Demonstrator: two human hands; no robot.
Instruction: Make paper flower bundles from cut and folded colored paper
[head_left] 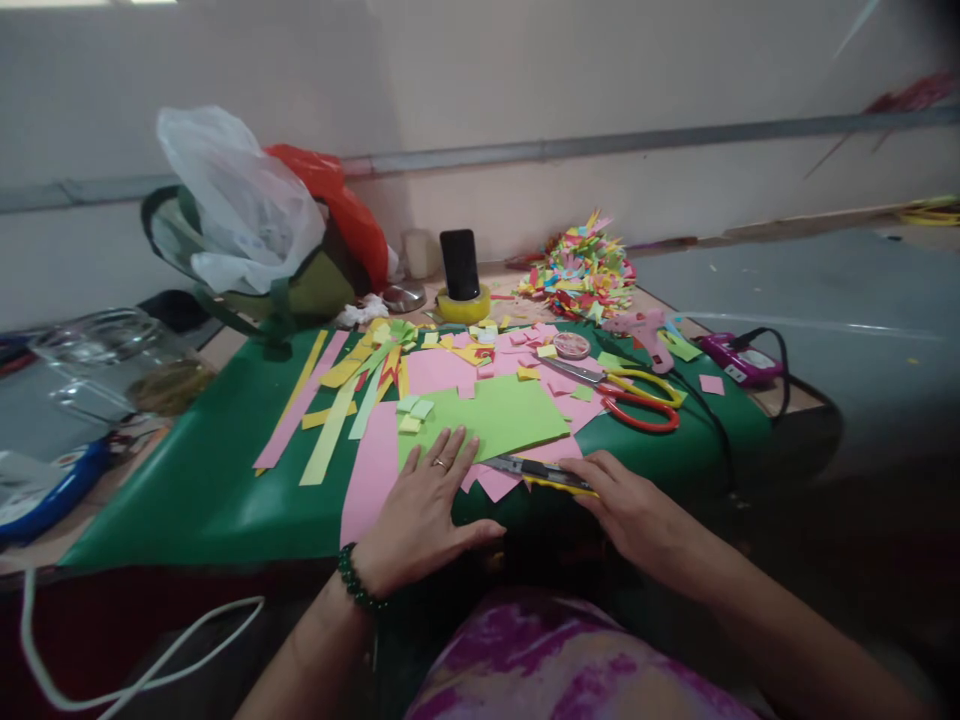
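Observation:
My left hand (431, 500) lies flat, fingers spread, over the near left corner of a green paper sheet (499, 415). Pink paper (369, 480) shows beneath that sheet. In my right hand (622, 495) is a utility knife (547, 472) with a yellow and black handle, its tip pointing left along the green sheet's near edge. Whether the blade touches the paper is too small to tell. Small pale green and yellow paper squares (415, 412) rest on the sheet near my left fingers. Red and yellow handled scissors (622, 390) lie to the right.
Paper strips (330, 430) lie on the green mat (187, 480) at left. A pink glue gun (649, 335) with a cord is at right, near a purple device (741, 360). Behind stand a phone (460, 265) on a tape roll (463, 305), a colourful paper heap (581, 270) and a bag (300, 280).

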